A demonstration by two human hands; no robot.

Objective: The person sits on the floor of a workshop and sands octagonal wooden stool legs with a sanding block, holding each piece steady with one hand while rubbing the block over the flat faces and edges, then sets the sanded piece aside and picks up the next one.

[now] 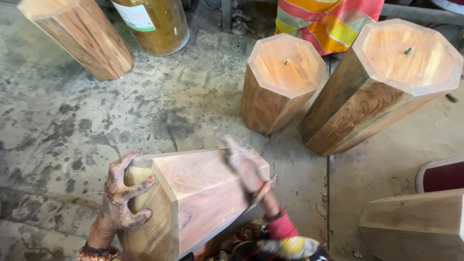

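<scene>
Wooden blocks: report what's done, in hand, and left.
Done, seemingly: two octagonal blocks stand smooth. In hand: left hand steadies the tilted block, right hand rubs its face. Left: another block and a block at lower right; state unclear.

Floor [159, 111] is bare concrete, grey, heavily scuffed and stained with dark blotches; a straight seam [328, 193] runs down it right of centre, and the slab right of that looks paler and dustier. Daylight, soft, no hard shadows. Three upright eight-sided wooden blocks stand around: one top left [79, 36], two top right, the smaller [280, 84] just beside the larger [382, 84], each of those two with a small peg in the top face. Yellowish plastic jar [154, 21] at top edge. Striped cloth [328, 21] behind the blocks. Another wood piece [415, 224] bottom right.
</scene>
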